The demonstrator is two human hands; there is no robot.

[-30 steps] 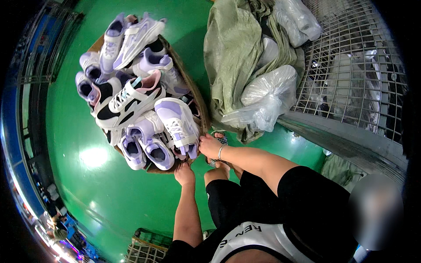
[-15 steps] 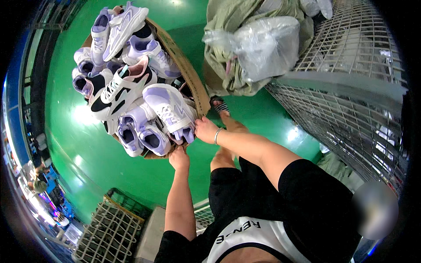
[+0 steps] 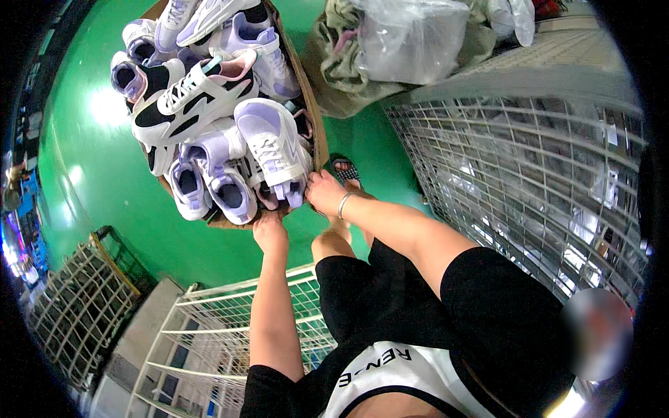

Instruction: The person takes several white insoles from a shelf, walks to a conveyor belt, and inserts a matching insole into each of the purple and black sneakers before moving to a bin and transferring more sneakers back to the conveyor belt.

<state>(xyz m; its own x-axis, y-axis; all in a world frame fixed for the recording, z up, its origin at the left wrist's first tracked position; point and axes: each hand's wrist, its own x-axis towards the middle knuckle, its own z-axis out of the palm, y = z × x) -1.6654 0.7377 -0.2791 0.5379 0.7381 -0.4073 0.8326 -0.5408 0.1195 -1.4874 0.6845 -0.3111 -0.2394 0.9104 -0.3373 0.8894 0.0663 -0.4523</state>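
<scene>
Green floor (image 3: 164, 254) shows at left and centre, with a wire cage (image 3: 516, 157) at the right of the frame, a white wire rack (image 3: 177, 304) at the bottom and a grey-green sack (image 3: 327, 80) at the top. Filling the upper left, a cardboard box (image 3: 320, 143) is heaped with shoes (image 3: 219, 143), a purple and white shoe (image 3: 270, 143) lying at the pile's lower right. The left hand (image 3: 270, 233) grips the box's bottom edge, so the box lies directly above it. Higher and further right, the right hand (image 3: 326, 193) is closed on the lower right corner, just beside that shoe's heel; the box lies above and left of it.
</scene>
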